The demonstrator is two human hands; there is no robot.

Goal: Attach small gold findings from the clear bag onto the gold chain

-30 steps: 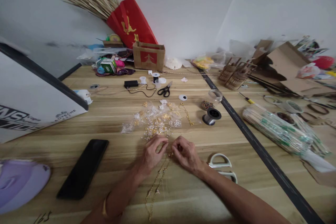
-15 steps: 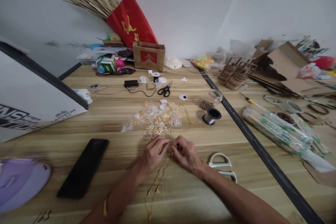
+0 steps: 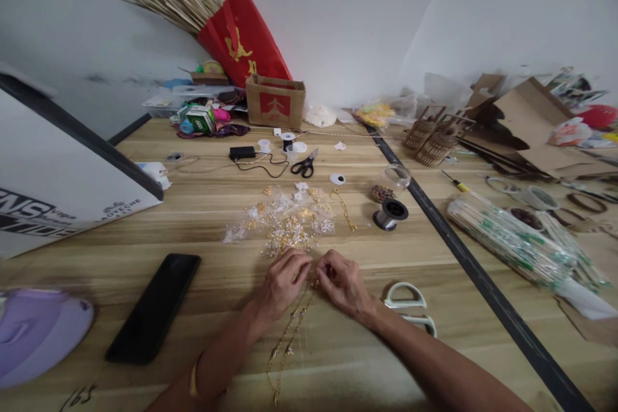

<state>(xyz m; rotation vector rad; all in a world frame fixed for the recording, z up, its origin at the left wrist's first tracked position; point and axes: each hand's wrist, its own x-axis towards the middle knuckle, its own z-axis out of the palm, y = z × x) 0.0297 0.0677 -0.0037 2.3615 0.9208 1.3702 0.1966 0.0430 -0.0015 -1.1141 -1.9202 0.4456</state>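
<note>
My left hand (image 3: pixel 284 283) and my right hand (image 3: pixel 344 283) are close together in the middle of the table, each closed in a pinch with fingertips almost meeting. From beside the right fingertips a gold chain necklace (image 3: pixel 290 349) with small beads trails toward me in two strands. My right fingers pinch its upper end. What the left fingertips pinch is too small to make out. Just beyond the hands lies a pile of gold and silver beads and findings (image 3: pixel 290 232), partly in small clear bags. A short gold chain (image 3: pixel 344 209) rests to its right.
White-handled scissors (image 3: pixel 406 296) lie partly under my right forearm. Right of the pile are a wire spool (image 3: pixel 390 214) and a jar of beads (image 3: pixel 390 181). Black scissors (image 3: pixel 304 166) lie farther back. At left are a phone (image 3: pixel 153 309), a purple appliance (image 3: pixel 43 335) and a white box (image 3: pixel 67 174).
Both hands keep the same pinch and the necklace stays where it was. The view has shifted only very slightly.
</note>
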